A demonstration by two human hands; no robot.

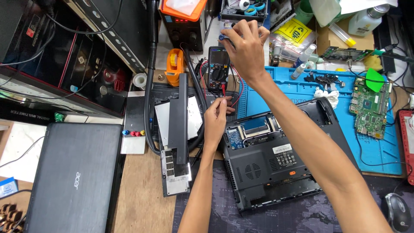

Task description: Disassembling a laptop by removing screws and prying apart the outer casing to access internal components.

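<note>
My left hand (215, 121) pinches a thin red test probe (223, 89) just below a black multimeter (218, 69), whose red and black leads curl beside it. My right hand (246, 45) reaches to the back of the bench, its fingers closed on a small dark, blue-tipped object (222, 37) next to a parts tray (241, 11). Under my right forearm lies an opened black laptop base (267, 164), bottom side up, with a bay uncovered. A long black battery bar (183, 116) rests on a removed cover panel to the left of my left hand.
A closed black laptop (73, 177) lies at the lower left. The blue work mat (384, 146) carries a green circuit board (370, 105). A mouse (396, 211) sits at the lower right. An orange tape dispenser (174, 64), a black hose (151, 82) and bottles crowd the back.
</note>
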